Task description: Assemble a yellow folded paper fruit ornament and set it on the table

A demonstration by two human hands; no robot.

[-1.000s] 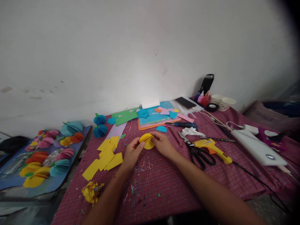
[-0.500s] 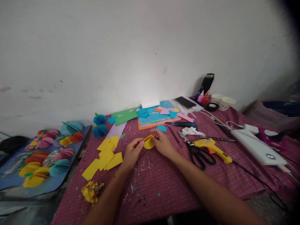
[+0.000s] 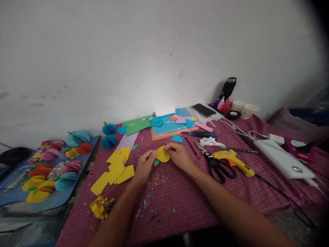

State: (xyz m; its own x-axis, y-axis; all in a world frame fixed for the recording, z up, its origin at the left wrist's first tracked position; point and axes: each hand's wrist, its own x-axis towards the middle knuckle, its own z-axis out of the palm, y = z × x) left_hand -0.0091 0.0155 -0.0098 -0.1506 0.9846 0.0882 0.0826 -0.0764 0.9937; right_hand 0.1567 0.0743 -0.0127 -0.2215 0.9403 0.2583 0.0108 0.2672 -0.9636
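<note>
My left hand (image 3: 144,165) and right hand (image 3: 178,155) pinch the yellow circle (image 3: 163,155) just above the worktop (image 3: 185,199). I should keep its edges lined up and press gently.

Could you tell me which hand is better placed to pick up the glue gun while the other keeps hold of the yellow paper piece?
The right hand, probably: the glue gun lies on its side of the yellow paper piece, while the left hand sits nearer the yellow squares.
</note>
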